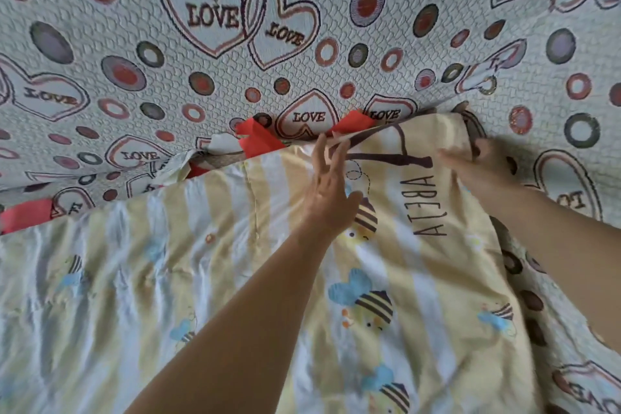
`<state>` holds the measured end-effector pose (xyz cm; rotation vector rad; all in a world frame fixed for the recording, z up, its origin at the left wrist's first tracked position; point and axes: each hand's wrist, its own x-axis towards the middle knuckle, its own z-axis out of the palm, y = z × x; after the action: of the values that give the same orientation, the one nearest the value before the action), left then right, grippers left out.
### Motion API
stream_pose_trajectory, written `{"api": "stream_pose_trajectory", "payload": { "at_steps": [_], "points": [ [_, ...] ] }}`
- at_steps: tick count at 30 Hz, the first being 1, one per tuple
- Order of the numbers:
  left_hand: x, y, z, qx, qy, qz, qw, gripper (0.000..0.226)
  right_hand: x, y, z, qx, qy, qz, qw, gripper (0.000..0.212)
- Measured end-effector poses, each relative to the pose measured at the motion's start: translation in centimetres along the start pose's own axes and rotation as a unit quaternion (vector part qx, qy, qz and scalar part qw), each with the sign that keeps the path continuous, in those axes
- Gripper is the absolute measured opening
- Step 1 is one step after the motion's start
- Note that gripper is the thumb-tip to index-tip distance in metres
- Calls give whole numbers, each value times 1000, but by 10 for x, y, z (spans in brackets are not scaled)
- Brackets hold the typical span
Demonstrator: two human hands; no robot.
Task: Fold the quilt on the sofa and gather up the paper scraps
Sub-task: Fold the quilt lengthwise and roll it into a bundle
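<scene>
Both forearms reach forward over the quilt (235,279), yellow-and-white striped with bees, spread on the sofa (134,44) seat under both arms.

Left hand (331,188): fingers extended and spread, palm down, open, fingertips at the quilt's far edge. Actual contact there unclear.

Right hand (477,161): blurred; fingers appear curled over the quilt's far corner, gripping it.

Paper scraps: red piece (258,139) and white piece (223,144) just beyond and left of the left fingertips, at the seat-back crease. Another red piece (25,215) far left.
</scene>
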<state>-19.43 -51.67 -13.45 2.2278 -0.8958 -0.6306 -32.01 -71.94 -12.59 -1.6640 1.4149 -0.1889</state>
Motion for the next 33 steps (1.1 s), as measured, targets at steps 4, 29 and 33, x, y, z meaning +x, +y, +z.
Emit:
{"api": "stream_pose_trajectory", "payload": {
  "at_steps": [4,29,33],
  "points": [
    [-48,17,26,77,-2,-9,997,84,-20,29,-21,-45,-106,63,991,64],
    [-158,126,113,-56,-176,-123,975,92,-124,63,-63,-97,-226,104,964,28],
    [-149,137,124,-62,-120,-210,968,52,-107,60,-65,-127,-301,72,942,33]
  ]
}}
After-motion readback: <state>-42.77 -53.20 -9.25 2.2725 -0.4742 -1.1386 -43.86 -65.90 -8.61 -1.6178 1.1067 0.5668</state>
